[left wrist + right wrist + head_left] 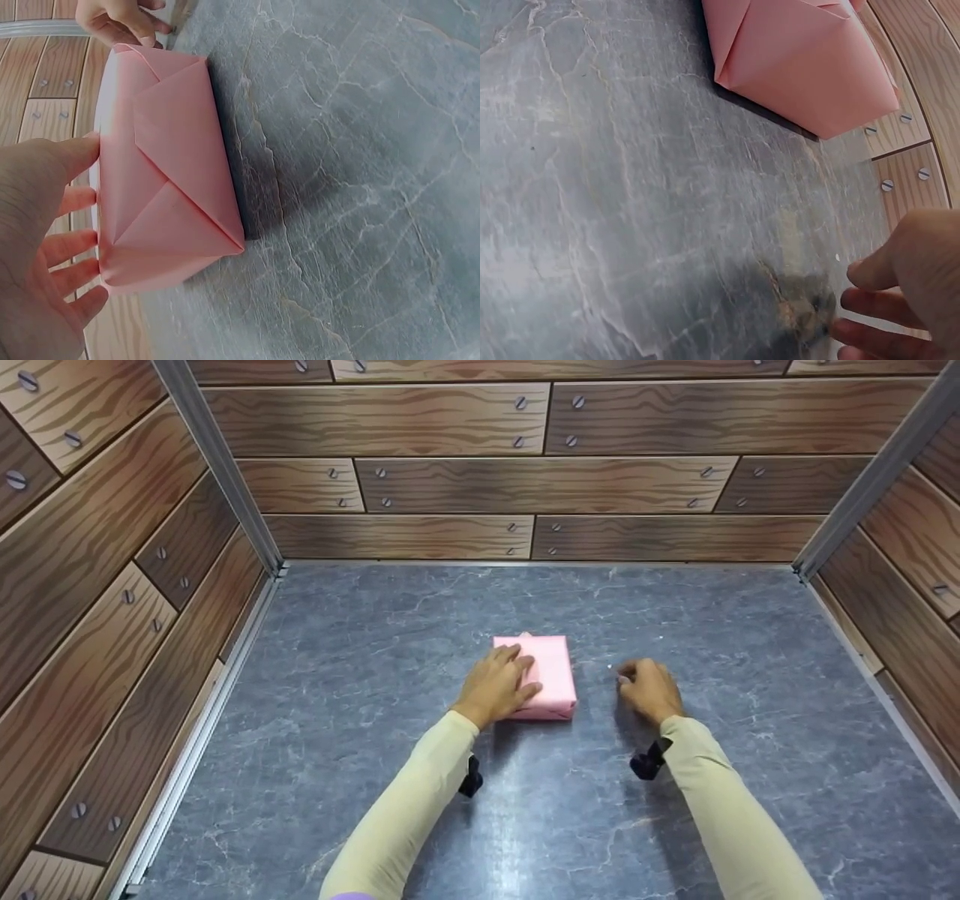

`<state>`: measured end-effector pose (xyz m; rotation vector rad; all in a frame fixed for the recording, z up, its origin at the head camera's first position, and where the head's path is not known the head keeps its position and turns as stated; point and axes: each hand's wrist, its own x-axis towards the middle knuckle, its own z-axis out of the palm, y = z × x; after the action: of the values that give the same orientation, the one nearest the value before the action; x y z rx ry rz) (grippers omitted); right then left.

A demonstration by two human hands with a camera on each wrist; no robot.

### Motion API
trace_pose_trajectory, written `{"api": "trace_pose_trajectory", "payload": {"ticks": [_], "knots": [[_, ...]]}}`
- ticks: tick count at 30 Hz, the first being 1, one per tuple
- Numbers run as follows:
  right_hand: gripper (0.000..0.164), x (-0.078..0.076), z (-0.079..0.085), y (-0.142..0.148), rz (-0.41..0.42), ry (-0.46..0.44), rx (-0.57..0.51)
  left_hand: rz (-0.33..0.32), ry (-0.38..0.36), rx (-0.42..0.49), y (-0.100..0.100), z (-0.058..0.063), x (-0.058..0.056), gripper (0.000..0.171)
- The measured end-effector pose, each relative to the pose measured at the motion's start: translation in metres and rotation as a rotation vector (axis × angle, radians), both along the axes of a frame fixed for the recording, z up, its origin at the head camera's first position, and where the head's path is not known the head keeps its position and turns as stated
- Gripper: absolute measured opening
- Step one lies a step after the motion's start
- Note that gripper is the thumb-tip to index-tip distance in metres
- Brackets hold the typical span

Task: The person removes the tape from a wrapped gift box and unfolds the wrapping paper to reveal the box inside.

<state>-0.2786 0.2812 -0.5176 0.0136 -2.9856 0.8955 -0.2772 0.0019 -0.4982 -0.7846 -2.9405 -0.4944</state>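
Observation:
A box wrapped in pink paper (551, 667) lies on the grey marbled surface, with its folded end flap (176, 142) facing the left wrist camera. My left hand (495, 682) rests on top of the box with its fingers spread, and in the left wrist view the thumb and fingertips touch the upper face. To the right of the box, apart from it, my right hand (651, 690) is low over the surface. Its fingers (874, 304) are loosely bent, and I see nothing held between them. A tiny white scrap (610, 666) lies just beyond its fingertips.
Wood-patterned walls (450, 420) enclose the grey surface (360, 660) at the back and both sides, with metal edging (202, 735) at the left. Another tiny white speck (661, 637) lies farther back. Small black cameras (646, 765) hang from both wrists.

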Motion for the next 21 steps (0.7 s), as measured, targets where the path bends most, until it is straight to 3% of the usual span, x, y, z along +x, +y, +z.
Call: {"api": "trace_pose_trajectory", "payload": {"ticks": [4,8,11,16,21], "knots": [[0.023,0.001,0.004,-0.005,0.007,0.073,-0.01,0.019,0.028,-0.011,0.004,0.0,0.002,0.048],[0.023,0.001,0.009,-0.016,0.078,0.136,-0.086,0.048,0.073,-0.027,0.009,-0.001,0.003,0.047],[0.031,0.004,0.013,-0.025,0.135,0.093,-0.173,0.059,0.093,-0.035,0.013,-0.001,0.002,0.047],[0.036,0.012,0.013,-0.037,0.215,-0.062,-0.291,0.041,0.03,0.009,0.011,-0.004,-0.006,0.05],[0.035,0.017,0.012,-0.043,0.188,-0.127,-0.393,0.004,-0.006,0.051,0.007,-0.006,-0.011,0.051]]}}
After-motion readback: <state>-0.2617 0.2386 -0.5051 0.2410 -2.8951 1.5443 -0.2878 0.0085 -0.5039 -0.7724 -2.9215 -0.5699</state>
